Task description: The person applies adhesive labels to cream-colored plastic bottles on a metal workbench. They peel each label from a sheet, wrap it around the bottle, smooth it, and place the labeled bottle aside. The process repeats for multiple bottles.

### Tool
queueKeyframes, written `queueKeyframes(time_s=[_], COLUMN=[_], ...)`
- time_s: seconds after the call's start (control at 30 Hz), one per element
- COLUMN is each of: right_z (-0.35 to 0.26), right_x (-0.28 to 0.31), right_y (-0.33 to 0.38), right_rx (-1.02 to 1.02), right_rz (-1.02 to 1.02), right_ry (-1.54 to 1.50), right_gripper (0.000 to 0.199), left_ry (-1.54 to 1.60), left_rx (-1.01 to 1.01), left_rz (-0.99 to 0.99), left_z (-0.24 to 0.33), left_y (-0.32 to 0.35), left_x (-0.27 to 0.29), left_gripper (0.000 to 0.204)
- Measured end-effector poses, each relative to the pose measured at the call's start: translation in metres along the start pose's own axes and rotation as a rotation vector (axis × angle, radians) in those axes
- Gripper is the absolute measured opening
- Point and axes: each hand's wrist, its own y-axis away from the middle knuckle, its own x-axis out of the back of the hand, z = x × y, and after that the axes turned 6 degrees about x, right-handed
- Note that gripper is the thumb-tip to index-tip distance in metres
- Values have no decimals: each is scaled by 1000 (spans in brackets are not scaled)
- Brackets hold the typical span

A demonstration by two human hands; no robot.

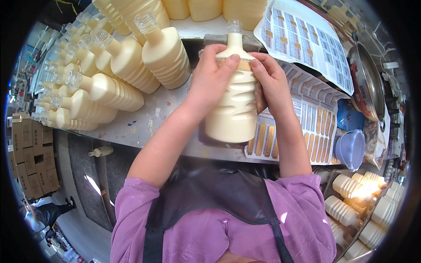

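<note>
- Near, centre: the cream bottle, neck pointing far.
- My left hand and right hand clamp its shoulders, thumbs at the gold label, probably keeping it straight.
- Right: label sheets, handily reachable.
- Far left: more bottles, clear of my arms.

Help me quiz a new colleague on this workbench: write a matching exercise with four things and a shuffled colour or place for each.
Things
1. Bottle
2. Tub
3. Cardboard boxes
4. Apron

Colours and places
A. Brown, stacked at the far left
B. Black, worn over a purple shirt
C. Cream, between the left hand and right hand
D. Blue, right of the label sheets

Pairs: 1-C, 2-D, 3-A, 4-B
</note>
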Motion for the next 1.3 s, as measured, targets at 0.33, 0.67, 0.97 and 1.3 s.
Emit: queueKeyframes(time_s=[0.33, 0.67, 0.97, 1.3], right_z=[1, 3, 1, 2], right_x=[-1, -2, -1, -2], right_y=[0, -1, 0, -1], right_rx=[-21, -2, -36, -47], right_rz=[1, 19, -6, 13], right_ry=[-67, -109, -115, -90], right_gripper=[33, 38, 35, 35], left_ry=[-72, -62, -19, 23], left_rx=[-48, -31, -31, -18], left_rz=[-19, -26, -43, -58], left_z=[1, 0, -3, -2], left_y=[2, 2, 0, 0], left_x=[3, 3, 3, 3], left_gripper=[49, 49, 46, 43])
